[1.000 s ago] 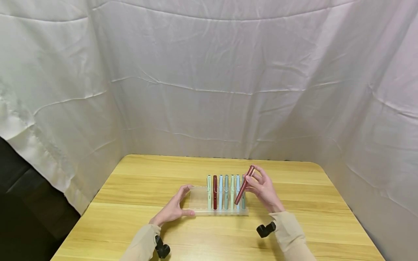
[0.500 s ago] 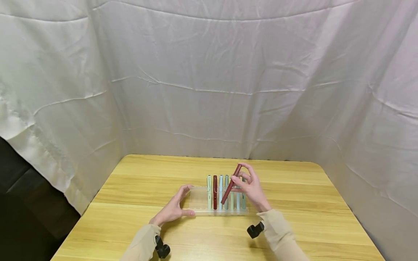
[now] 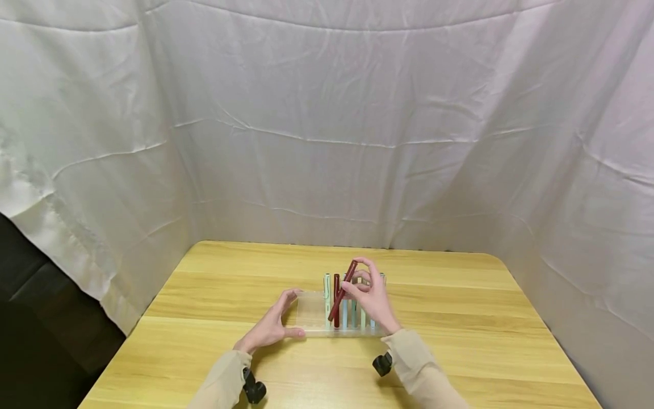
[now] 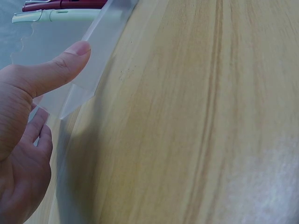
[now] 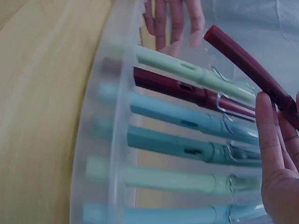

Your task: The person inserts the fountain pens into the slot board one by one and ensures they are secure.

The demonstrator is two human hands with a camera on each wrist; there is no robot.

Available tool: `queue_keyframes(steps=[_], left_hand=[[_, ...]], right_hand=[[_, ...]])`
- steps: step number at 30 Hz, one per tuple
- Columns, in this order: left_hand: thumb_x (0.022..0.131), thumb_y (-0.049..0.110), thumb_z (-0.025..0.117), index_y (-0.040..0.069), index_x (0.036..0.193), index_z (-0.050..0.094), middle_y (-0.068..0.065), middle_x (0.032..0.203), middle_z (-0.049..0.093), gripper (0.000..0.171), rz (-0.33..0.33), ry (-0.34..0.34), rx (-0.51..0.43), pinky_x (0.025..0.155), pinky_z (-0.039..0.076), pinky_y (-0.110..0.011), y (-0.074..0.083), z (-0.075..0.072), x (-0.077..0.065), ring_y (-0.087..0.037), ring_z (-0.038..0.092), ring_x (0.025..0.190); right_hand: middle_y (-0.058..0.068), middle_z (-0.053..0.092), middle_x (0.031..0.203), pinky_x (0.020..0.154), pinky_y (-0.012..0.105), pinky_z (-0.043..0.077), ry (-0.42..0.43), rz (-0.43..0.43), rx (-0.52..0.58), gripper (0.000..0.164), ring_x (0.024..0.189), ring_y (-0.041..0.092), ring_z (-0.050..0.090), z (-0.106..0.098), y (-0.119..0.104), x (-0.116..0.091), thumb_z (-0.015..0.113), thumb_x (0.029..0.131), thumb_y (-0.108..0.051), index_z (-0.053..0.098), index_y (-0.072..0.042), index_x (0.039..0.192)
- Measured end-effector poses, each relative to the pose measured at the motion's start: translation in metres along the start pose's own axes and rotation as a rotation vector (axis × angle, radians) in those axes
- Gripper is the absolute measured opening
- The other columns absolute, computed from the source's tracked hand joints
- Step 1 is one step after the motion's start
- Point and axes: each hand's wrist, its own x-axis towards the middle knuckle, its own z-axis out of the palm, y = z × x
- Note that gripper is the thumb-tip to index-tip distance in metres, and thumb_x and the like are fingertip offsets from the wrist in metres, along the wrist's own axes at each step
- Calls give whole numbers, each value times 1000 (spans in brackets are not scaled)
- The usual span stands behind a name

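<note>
My right hand [image 3: 374,296] pinches a dark red fountain pen [image 3: 343,290] near its upper end and holds it tilted above the clear pen rack [image 3: 310,311]. In the right wrist view that held pen [image 5: 243,58] hangs apart from the row. Upright in the rack stand a pale green pen [image 3: 327,301], another dark red pen [image 3: 336,284] and several blue and green ones, partly hidden by my right hand. My left hand [image 3: 273,324] grips the rack's left end; in the left wrist view its thumb [image 4: 63,65] lies across the clear plastic.
The rack stands on a wooden table [image 3: 460,318]. Pale grey curtains [image 3: 327,142] hang behind and at both sides of the table. Left of the pale green pen, the rack's plastic shows bare. Each wrist carries a small black camera [image 3: 254,387].
My right hand has carried the dark red pen leftward along the row, from the right end to in front of the pens near the left. My left hand stays at the rack.
</note>
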Motion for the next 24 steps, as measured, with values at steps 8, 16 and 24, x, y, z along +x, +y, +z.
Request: queue_keyframes(steps=[8,16,24], left_hand=[[76,14,86,7,153,27,-25,163,26,97,-6,0,2,127,16,-61,1,-1,0,-47,21,153],[76,14,86,8,153,27,-24,163,27,97,-1,2,0,127,16,-62,0,0,1,-47,22,153],[76,13,86,6,153,27,-25,162,29,97,18,2,6,126,17,-62,-1,0,1,-47,23,152]], right_hand=[[27,65,99,70,48,67,44,-34,-119,61,76,38,73,19,4,0,73,88,2,46,-13,140],[17,69,97,70,32,66,76,-105,-269,58,79,29,74,33,10,-5,77,86,-6,50,-17,137],[13,70,95,73,19,63,75,-210,-410,58,78,26,75,40,14,-9,77,87,-8,49,-13,137]])
